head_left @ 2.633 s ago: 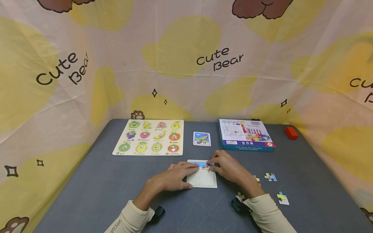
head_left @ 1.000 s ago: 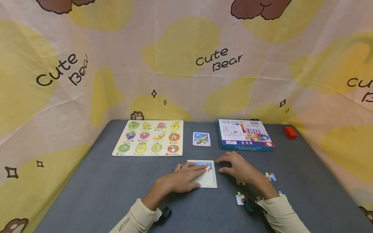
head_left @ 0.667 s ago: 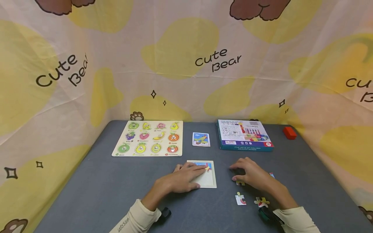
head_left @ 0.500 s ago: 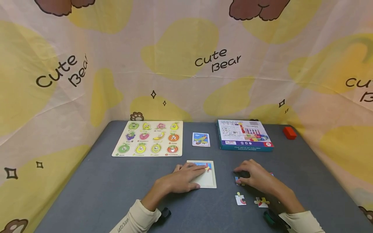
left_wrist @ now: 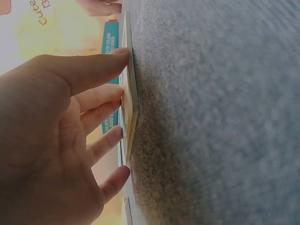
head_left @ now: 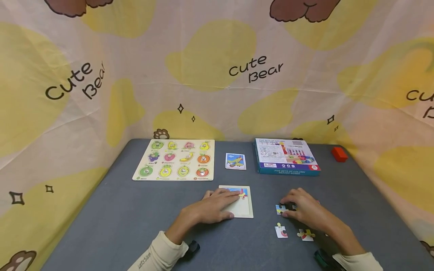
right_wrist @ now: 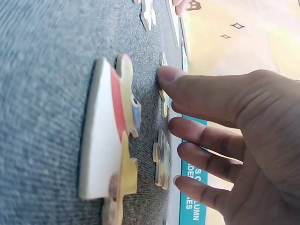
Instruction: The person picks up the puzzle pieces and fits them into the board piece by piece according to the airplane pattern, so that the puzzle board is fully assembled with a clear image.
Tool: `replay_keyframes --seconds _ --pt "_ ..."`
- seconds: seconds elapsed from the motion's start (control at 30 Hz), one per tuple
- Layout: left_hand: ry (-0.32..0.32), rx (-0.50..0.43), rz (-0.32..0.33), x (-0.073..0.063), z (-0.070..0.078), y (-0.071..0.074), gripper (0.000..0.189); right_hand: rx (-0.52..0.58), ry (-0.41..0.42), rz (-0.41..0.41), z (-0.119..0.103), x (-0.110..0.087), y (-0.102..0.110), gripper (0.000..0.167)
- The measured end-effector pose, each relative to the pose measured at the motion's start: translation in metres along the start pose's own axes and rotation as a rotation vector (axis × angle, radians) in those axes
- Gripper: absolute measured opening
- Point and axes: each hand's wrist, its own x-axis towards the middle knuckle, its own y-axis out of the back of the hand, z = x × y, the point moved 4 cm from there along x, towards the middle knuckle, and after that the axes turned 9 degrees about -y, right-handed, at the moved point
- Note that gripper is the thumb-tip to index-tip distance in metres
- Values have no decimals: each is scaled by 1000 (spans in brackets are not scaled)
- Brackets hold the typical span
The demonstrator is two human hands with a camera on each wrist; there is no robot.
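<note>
My left hand [head_left: 211,206] rests with extended fingers on a small pale puzzle tray [head_left: 249,211], its thumb on the near edge. Blue-sky puzzle pieces [head_left: 244,192] with a red and yellow detail lie along the tray's far side, partly under the fingers. To the right, my right hand [head_left: 306,209] is low over loose jigsaw pieces, thumb and index apart. The thumb tip is right at a blue and yellow jigsaw piece [head_left: 279,210]; in the right wrist view this piece [right_wrist: 164,105] lies flat behind the thumb. Another piece [right_wrist: 161,161] lies below the fingers.
Loose jigsaw pieces also lie nearer me: a white and pink one [head_left: 281,232] and a yellow, red and white one [head_left: 306,235]. Behind are a fruit board [head_left: 174,162], an airplane picture card [head_left: 235,161], a teal-edged box [head_left: 286,158] and a red block [head_left: 339,154].
My right hand has left the tray's far right corner and moved right to the loose pieces. My left hand shifted slightly right on the tray, then stayed there.
</note>
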Motion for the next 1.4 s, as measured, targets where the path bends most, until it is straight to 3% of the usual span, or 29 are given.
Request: replay_keyframes --seconds 0.3,0.53,0.87,1.17,1.4 --pt "-2 -3 21 2 -1 0 64 5 -23 -11 2 -2 0 16" --pt "10 -31 91 2 -5 2 65 -5 -11 3 2 -2 -1 13" --pt "62 -95 167 -13 -17 12 68 -7 6 23 1 0 -1 18" --pt "94 -100 159 -25 -26 13 73 -17 97 85 -19 10 -1 17" --pt "79 -97 152 -26 -27 14 73 -50 117 73 -41 25 -8 18"
